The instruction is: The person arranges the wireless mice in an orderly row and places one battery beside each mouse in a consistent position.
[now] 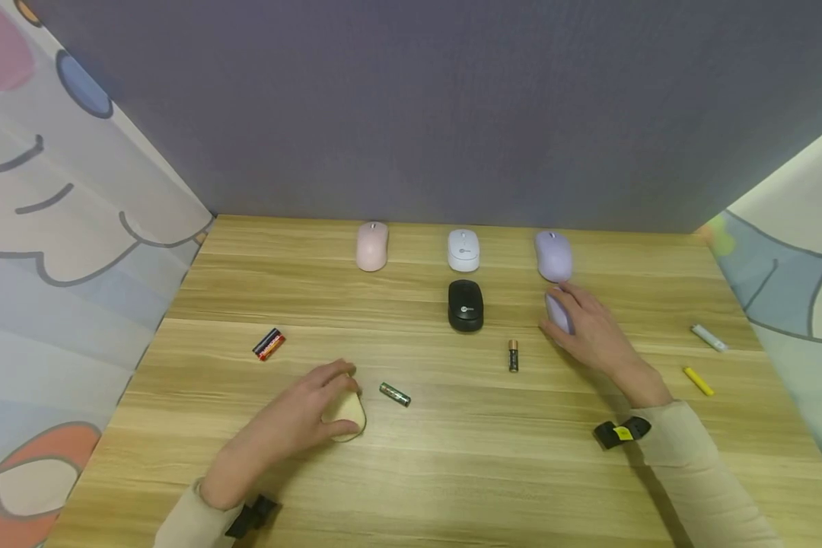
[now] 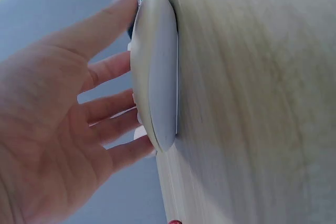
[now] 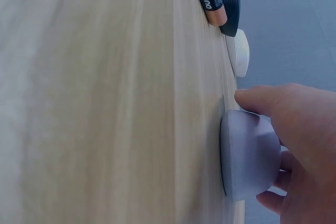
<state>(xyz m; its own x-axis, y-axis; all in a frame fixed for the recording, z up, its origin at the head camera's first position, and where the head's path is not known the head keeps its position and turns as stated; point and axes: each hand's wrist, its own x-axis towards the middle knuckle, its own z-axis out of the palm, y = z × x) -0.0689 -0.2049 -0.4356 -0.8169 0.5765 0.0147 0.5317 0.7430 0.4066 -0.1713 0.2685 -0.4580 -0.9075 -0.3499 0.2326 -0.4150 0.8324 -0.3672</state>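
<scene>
A pale yellow computer mouse point(image 1: 348, 415) lies at the front left. My left hand point(image 1: 297, 415) spreads over it, thumb toward one end and fingers toward the other. Seen from the left wrist, those fingers point(image 2: 113, 116) are nearly straight along the mouse's top side, and its base sits at the table. Farther right, my right hand point(image 1: 594, 331) grips a light purple mouse point(image 1: 559, 313), with thumb and fingers bent round its sides. Part of this mouse point(image 3: 249, 153) is hidden by the hand in the head view. Just beyond it is another purple mouse point(image 1: 553, 256).
Along the back stand a pink mouse point(image 1: 372, 246) and a white mouse point(image 1: 463, 250), with a black mouse point(image 1: 466, 306) before them. A green battery point(image 1: 394, 394), a black-and-copper battery point(image 1: 514, 356), red-and-blue batteries point(image 1: 269, 345) and white point(image 1: 708, 337) and yellow point(image 1: 698, 380) cylinders lie around.
</scene>
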